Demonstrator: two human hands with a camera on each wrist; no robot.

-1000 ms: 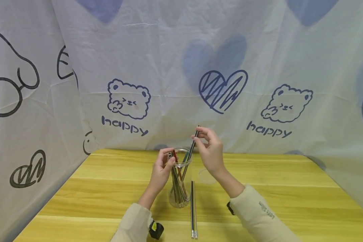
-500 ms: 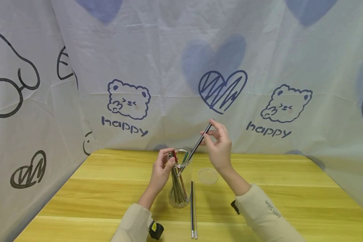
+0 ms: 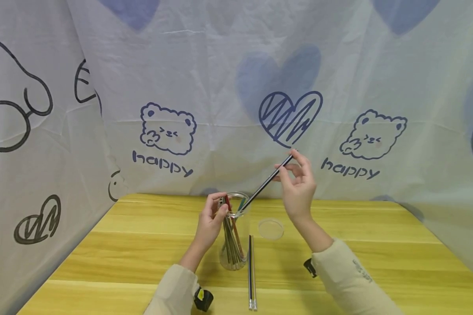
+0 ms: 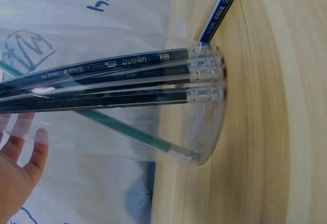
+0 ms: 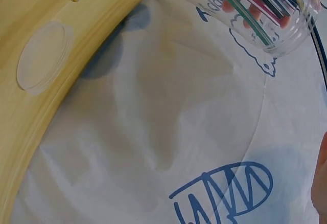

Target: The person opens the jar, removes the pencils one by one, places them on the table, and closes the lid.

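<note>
In the head view my left hand (image 3: pixel 208 225) grips a clear plastic jar (image 3: pixel 243 240) near its rim, from the left side. The jar stands upright on the table, holding several pencils. Through its wall, the left wrist view shows dark pencils (image 4: pixel 148 63) and a green pencil (image 4: pixel 127 129), eraser ends at the bottom. A red pencil (image 5: pixel 255 4) also shows in the right wrist view. My right hand (image 3: pixel 299 194) pinches the upper end of a dark striped pencil (image 3: pixel 266 182). It slants down left to the jar's mouth; whether its lower tip is inside I cannot tell.
Two pencils (image 3: pixel 252 271) lie side by side on the wooden table (image 3: pixel 122 253), just right of the jar. A clear round lid (image 3: pixel 271 229) lies flat behind them. A printed white cloth (image 3: pixel 220 131) hangs behind the table.
My right hand has moved up and to the right, drawing the pencil mostly out of the jar and tilting it flatter. The left hand and jar have stayed put.
</note>
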